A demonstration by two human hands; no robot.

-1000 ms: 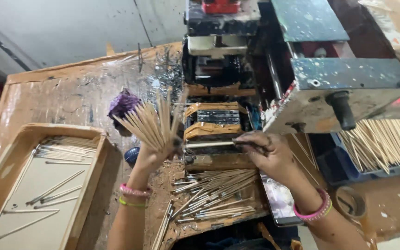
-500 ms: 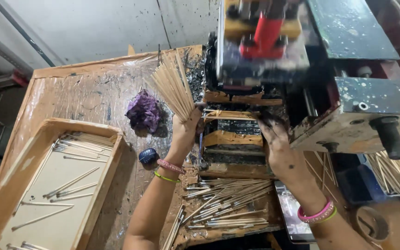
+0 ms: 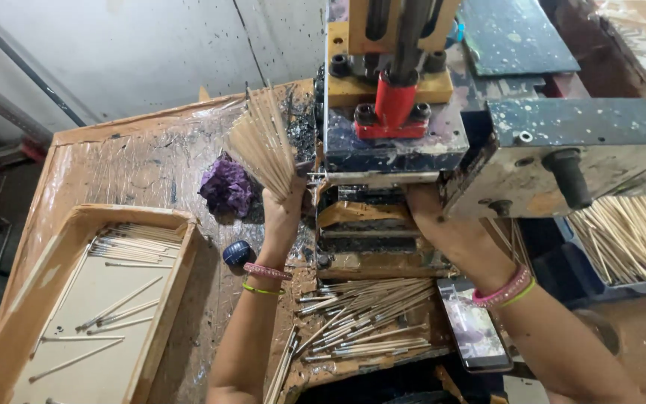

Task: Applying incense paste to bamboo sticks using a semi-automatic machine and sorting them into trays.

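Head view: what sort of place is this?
Likely a small workshop making coated sticks: a paint-spattered press machine, a fan of bare sticks in the left hand, finished sticks in a wooden tray.

A small workshop: paint-spattered press machine (image 3: 413, 112), scarred wooden bench (image 3: 128, 164), heaps of thin sticks (image 3: 629, 232)

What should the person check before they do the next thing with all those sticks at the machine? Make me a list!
1. Left hand has a firm hold on the fan of sticks: ok, fingers wrap the bottom ends.
2. Right hand is out from under the machine: not ok, its fingers reach in below the head.
3. Where the right fingertips sit: cannot tell, hidden by the machine.
4. Phone is safe from the mess: not ok, it lies at the bench edge beside the pile of finished sticks.
5. Tray has room: ok, only a few sticks inside.
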